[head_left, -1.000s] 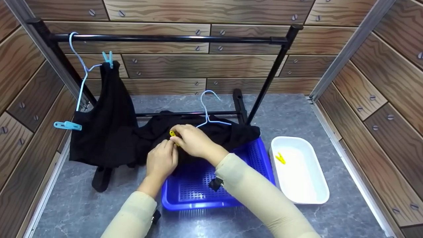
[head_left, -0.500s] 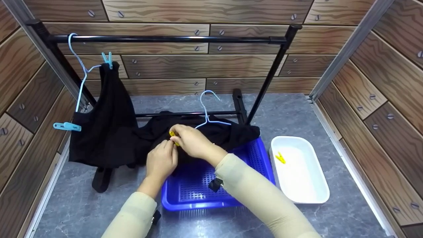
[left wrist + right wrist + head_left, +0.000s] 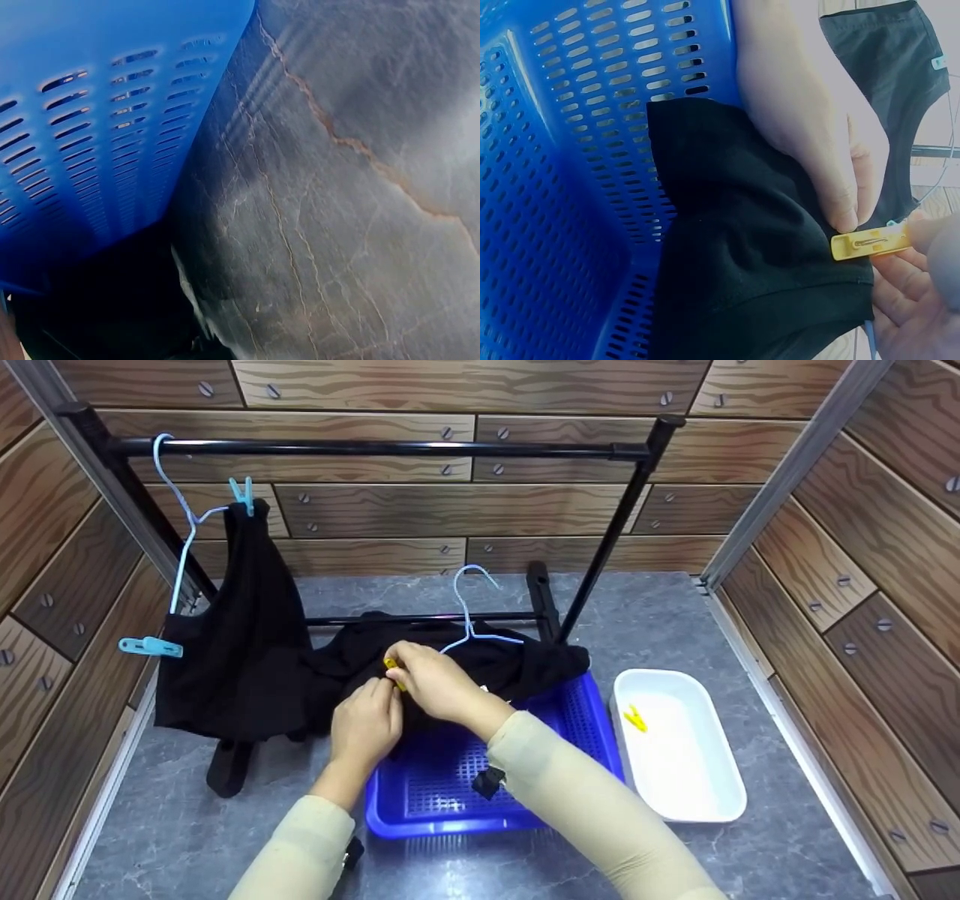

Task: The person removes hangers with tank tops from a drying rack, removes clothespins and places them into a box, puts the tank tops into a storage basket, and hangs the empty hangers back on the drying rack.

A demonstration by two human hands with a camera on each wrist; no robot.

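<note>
A black garment (image 3: 510, 671) lies across the back of the blue basket (image 3: 450, 826), with a light blue hanger (image 3: 469, 619) on it. My left hand (image 3: 366, 724) pinches the garment's edge; in the right wrist view its thumb and finger meet on the cloth. My right hand (image 3: 439, 679) holds a yellow clothespin (image 3: 862, 244) between thumb and fingers, its tip at the cloth edge beside the left fingertips. Whether the clothespin's tip bites the cloth cannot be told. The left wrist view shows basket and floor, with only a sliver of skin at its lower left.
On the left, another black garment (image 3: 240, 675) hangs from a hanger (image 3: 180, 510) on the black rack (image 3: 375, 448), with blue clothespins (image 3: 154, 646) on it. At right stands a white tray (image 3: 679, 791) holding a yellow clothespin (image 3: 634, 718). Wood-patterned walls enclose the grey floor.
Both hands stay at nearly the same place on the garment. A small white spot has come into view beside my right wrist.
</note>
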